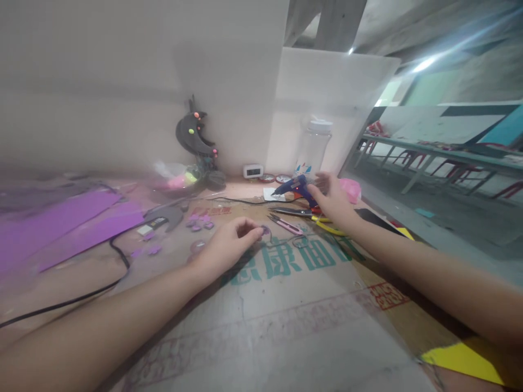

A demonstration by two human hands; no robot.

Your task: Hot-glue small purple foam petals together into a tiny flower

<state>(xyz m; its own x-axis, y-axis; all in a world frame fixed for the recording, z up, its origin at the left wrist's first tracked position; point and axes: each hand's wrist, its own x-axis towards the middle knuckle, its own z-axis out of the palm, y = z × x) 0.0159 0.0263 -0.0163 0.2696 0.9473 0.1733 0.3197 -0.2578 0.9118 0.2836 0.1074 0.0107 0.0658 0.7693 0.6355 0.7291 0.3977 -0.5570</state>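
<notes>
My left hand [229,245] rests on the cardboard-covered table [286,326], fingers pinched on a small purple foam piece [265,231]. My right hand [333,198] reaches to the blue hot glue gun [295,187] and touches its handle, with the fingers partly spread around it. The gun's nozzle points left over a white scrap. Pink thread snips [285,224] and yellow-handled scissors [314,216] lie between my hands.
Purple foam sheets [61,223] and small purple cut-outs [199,221] lie at left, crossed by a black cable [118,256]. A dark crescent ornament [195,136], a small clock [253,171], a clear bottle [314,147] and a pink bag [350,189] stand at the back. Yellow foam [466,359] lies at the lower right.
</notes>
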